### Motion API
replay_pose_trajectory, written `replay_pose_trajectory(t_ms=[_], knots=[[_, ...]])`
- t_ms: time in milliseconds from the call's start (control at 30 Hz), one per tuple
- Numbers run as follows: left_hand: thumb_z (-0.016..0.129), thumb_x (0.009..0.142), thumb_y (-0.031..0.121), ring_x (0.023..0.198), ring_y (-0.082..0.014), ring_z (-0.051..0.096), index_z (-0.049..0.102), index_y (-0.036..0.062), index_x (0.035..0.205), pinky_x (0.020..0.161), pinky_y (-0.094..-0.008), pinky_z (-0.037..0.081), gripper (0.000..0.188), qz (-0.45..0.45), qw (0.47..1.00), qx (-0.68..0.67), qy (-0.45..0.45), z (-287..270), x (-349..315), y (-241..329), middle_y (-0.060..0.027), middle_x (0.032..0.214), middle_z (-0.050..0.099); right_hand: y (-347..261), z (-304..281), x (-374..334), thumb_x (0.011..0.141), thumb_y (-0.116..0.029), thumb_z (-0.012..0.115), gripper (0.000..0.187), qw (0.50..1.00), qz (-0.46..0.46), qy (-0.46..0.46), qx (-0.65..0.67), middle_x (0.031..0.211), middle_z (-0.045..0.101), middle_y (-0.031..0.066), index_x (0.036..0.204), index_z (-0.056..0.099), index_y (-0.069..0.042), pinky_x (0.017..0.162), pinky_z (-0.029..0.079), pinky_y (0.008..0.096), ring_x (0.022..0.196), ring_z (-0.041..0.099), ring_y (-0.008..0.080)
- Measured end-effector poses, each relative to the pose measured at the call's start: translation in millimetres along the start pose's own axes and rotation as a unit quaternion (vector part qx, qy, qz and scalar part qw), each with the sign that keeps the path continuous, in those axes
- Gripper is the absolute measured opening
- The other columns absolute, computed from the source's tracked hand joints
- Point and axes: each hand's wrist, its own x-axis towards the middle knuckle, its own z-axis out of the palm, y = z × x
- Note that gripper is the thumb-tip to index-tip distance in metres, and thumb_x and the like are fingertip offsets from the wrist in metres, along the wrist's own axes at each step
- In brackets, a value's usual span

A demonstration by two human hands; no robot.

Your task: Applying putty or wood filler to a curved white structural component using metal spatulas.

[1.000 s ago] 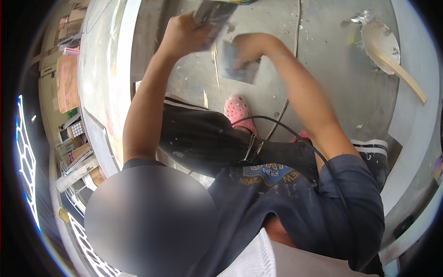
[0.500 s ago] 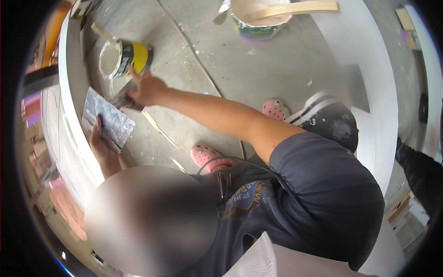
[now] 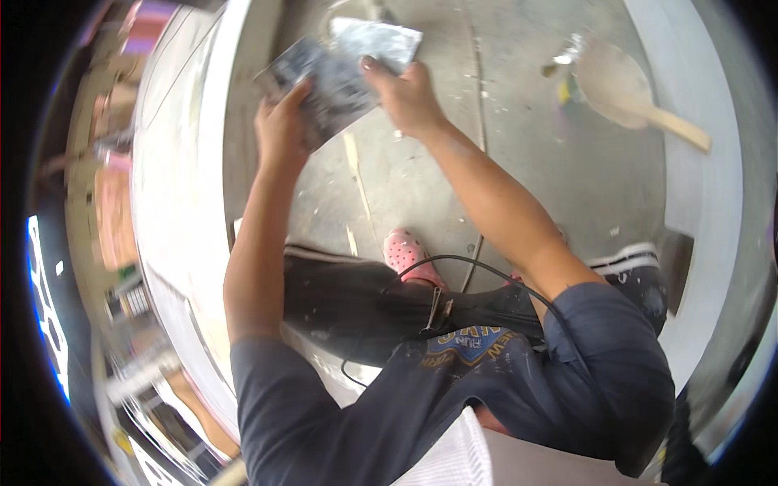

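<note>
Beyond the shoe (image 3: 408,253), a dark plate (image 3: 332,105) is pinched by the left hand (image 3: 279,130), and a pale plate (image 3: 381,40) by the right hand (image 3: 412,101). The dark plate is held between both hands; the pale one, farther from the shoe.

pale-flecked grey floor (image 3: 583,190), white light (image 3: 36,257) glowing at far left, blurred clutter (image 3: 115,212) along that side

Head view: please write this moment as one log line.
left hand: holds dark plate; right hand: holds pale plate; scene: tub with wooden stick
</note>
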Motion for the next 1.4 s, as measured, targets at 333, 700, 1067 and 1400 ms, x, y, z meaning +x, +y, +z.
replay_pose_trajectory(t_ms=[333, 700, 1067, 1400], knots=[[0.063, 0.073, 0.003, 0.071, -0.0143, 0.059, 0.055, -0.0033, 0.091, 0.063, -0.0265, 0.049, 0.021, 0.132, 0.990, 0.041, -0.015, -8, -8, 17, -0.0088, 0.085, 0.061, -22, 12, -1, 0.074, -0.002, 0.061, 0.022, 0.984, -0.060, -0.089, -0.144, 0.085, 0.062, 0.0041, 0.096, 0.058, 0.001, 0.068, 0.046, 0.0249, 0.077, 0.056, 0.0092], [0.063, 0.073, 0.005, 0.068, -0.0100, 0.056, 0.058, -0.0029, 0.087, 0.063, -0.0237, 0.045, 0.016, 0.216, 0.959, 0.180, -0.020, 3, -25, 19, -0.0056, 0.077, 0.062, -40, -2, -1, 0.074, 0.002, 0.057, 0.023, 0.975, 0.101, -0.172, -0.095, 0.083, 0.061, 0.0122, 0.096, 0.053, 0.006, 0.050, 0.055, 0.0296, 0.065, 0.062, 0.0185], [0.052, 0.084, 0.019, 0.068, -0.0055, 0.051, 0.053, -0.0011, 0.087, 0.058, -0.0211, 0.042, 0.020, 0.248, 0.947, 0.197, -0.041, -4, 15, 6, -0.0018, 0.077, 0.058, 28, -49, 8, 0.070, -0.004, 0.058, 0.029, 0.874, 0.246, -0.250, -0.337, 0.080, 0.059, 0.0088, 0.098, 0.052, 0.001, 0.049, 0.052, 0.0282, 0.061, 0.060, 0.0204], [0.044, 0.090, 0.026, 0.098, -0.0141, 0.049, 0.049, -0.0046, 0.113, 0.084, -0.0258, 0.038, 0.038, -0.008, 0.920, 0.291, -0.263, -6, 9, -8, -0.0097, 0.112, 0.052, 17, -72, 45, 0.066, -0.005, 0.060, 0.034, 0.968, 0.246, 0.019, 0.042, 0.081, 0.060, 0.0089, 0.099, 0.053, -0.003, 0.048, 0.051, 0.0330, 0.061, 0.059, 0.0203]])
